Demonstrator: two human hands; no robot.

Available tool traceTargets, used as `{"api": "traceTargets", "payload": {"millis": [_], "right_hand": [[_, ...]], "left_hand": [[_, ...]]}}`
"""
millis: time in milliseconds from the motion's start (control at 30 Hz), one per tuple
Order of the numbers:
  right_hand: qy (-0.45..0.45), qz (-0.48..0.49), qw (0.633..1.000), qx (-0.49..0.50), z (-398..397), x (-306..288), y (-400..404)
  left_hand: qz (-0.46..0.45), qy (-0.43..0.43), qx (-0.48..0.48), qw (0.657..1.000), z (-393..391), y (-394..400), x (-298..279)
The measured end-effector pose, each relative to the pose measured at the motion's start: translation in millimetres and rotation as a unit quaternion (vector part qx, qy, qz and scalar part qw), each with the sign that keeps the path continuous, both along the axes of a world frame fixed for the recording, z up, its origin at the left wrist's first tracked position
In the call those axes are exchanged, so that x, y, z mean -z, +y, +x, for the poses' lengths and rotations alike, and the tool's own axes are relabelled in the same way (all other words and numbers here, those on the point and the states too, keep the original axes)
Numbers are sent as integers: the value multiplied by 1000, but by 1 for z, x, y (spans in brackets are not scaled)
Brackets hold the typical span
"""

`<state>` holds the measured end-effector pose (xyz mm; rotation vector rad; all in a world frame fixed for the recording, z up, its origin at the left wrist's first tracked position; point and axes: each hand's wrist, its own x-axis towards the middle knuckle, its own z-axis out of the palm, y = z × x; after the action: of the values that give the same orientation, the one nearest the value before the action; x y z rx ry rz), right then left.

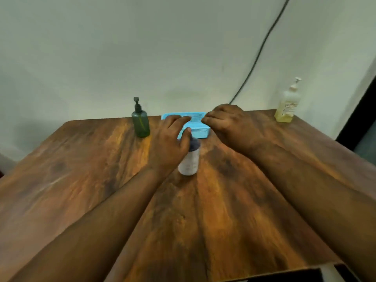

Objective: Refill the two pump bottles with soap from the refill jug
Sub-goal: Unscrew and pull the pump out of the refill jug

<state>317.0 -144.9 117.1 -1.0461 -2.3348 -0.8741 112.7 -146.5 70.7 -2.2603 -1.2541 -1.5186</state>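
At the centre of the frame, on the wood-grain brown table [91, 180], stands a small white plastic bottle with a dark blue cap [190, 157], upright; what it holds cannot be seen through its opaque wall. The left hand [171, 143] is beside it on its left, the thumb laid against the dark cap and the fingers stretched forward over the basket behind; its grip is released, fingers fairly straight, not closed round the bottle. The right hand [230, 123] hovers right of centre, above the table, its fingers curled inward toward the palm; the grip is clenched and nothing is seen in it. Behind the white bottle, at the table's far edge, sits a light blue slotted plastic basket [200, 130], low and rectangular; its inside is mostly hidden by the hands. Left of the basket stands a translucent dark green pump bottle with a black pump head [140, 123], upright, its level unclear. At the upper right of the frame, near the table's far right corner, stands a clear pump bottle with a white pump and a label [286, 104], holding yellowish liquid in its lower part. A black cable [262, 45] runs down the pale wall [122, 47] behind the table.
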Motion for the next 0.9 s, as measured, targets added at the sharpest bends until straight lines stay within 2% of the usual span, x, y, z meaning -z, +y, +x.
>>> {"api": "traceTargets", "payload": {"millis": [100,200,300,400,533,633,700,800,900], "right_hand": [[14,-47,997,57,45,-7,-1],[40,-94,985,141,94,-4,11],[119,-140,963,198,142,13,33],[205,-189,934,224,187,36,55],[235,-249,902,264,242,68,92],[256,-257,889,278,274,88,121],[290,-251,876,293,293,101,142],[386,-244,836,304,314,116,176],[513,-194,784,289,331,125,206]], "left_hand": [[-14,7,62,998,61,3,-20],[-111,30,88,989,119,34,-26],[-215,56,98,970,164,74,-18],[-280,161,103,941,213,116,6],[-337,250,72,905,273,163,34],[-403,282,64,868,308,195,46],[-432,276,74,856,331,216,50],[-458,305,87,830,359,246,48],[-474,403,89,778,379,272,45]]}}
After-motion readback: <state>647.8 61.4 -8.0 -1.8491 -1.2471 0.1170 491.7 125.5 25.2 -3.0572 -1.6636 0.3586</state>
